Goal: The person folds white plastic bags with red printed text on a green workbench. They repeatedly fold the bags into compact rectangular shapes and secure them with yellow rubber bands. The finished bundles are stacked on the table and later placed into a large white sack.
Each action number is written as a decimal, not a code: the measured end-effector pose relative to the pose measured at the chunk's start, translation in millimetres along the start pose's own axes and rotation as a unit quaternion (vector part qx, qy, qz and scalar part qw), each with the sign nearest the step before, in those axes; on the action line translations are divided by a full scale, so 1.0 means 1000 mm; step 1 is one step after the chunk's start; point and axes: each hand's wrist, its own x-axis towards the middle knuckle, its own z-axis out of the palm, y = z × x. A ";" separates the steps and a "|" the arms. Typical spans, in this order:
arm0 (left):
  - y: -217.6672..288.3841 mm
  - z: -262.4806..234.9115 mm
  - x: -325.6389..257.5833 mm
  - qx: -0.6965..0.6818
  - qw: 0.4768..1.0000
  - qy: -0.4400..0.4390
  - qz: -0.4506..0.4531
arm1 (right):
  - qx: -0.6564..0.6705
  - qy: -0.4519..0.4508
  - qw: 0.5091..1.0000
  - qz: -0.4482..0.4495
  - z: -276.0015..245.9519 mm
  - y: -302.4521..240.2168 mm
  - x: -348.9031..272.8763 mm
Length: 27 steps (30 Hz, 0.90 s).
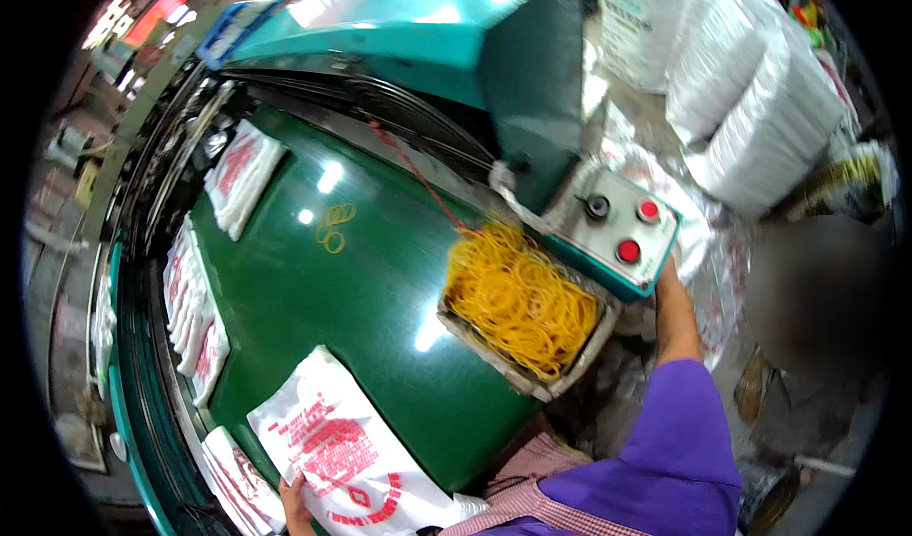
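Observation:
My left hand (295, 504) is at the lower edge of the view, its fingers closed on the side of a white plastic bag (380, 441) with red print. The bag lies spread on the green tabletop (332, 279). My right arm reaches out to the right, and my right hand (667, 279) is against the near right side of a control box (608, 218) with one black knob and two red buttons. Most of its fingers are hidden by the box. Between my arms stands an open box (551, 389) heaped with yellow rubber bands (522, 294).
Folded bag stacks (242, 180) line the table's left side, with another stack (195, 313) nearer and one (242, 479) beside my left hand. Several loose rubber bands (334, 222) lie mid-table. A teal machine housing (399, 42) spans the far side. White sacks (760, 89) stand at far right.

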 end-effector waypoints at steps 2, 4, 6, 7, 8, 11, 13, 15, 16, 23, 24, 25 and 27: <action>0.015 0.023 0.009 -0.027 0.999 -0.019 0.014 | -0.010 -0.021 1.000 0.019 -0.014 0.023 -0.021; 0.019 0.028 0.012 -0.065 0.997 -0.036 0.018 | -0.025 -0.036 0.999 0.013 -0.031 0.035 -0.024; 0.025 0.040 0.028 -0.034 0.997 -0.058 0.037 | 0.012 0.040 0.999 0.022 -0.051 0.062 -0.040; 0.022 0.043 0.037 -0.038 0.995 -0.076 0.049 | 0.074 0.197 0.978 0.011 -0.060 0.078 -0.054; 0.017 0.035 0.025 -0.035 0.996 -0.055 0.067 | 0.148 0.359 0.921 -0.040 -0.073 0.039 -0.078; 0.026 0.044 0.023 -0.039 0.987 -0.060 0.144 | 0.044 0.385 0.920 0.060 -0.124 0.002 -0.179; 0.020 0.040 0.025 -0.016 0.977 -0.061 0.204 | -0.040 0.278 0.949 0.142 -0.118 0.001 -0.196; 0.032 0.050 0.006 0.020 0.962 -0.046 0.268 | -0.013 0.307 0.929 0.207 -0.116 0.001 -0.208; 0.031 0.049 -0.005 0.024 0.960 -0.017 0.278 | -0.023 0.224 0.955 0.191 -0.114 -0.003 -0.217; 0.074 0.037 -0.124 0.032 0.821 -0.114 0.558 | 0.293 -0.171 0.868 -0.363 -0.120 -0.239 -0.386; 0.082 0.035 -0.138 0.058 0.779 -0.135 0.610 | 0.383 -0.176 0.822 -0.383 -0.125 -0.278 -0.408; 0.095 0.036 -0.152 0.047 0.751 -0.168 0.637 | 0.505 -0.119 0.756 -0.400 -0.108 -0.319 -0.406; 0.102 0.028 -0.176 0.017 0.721 -0.202 0.663 | 0.574 -0.089 0.680 -0.447 -0.116 -0.387 -0.433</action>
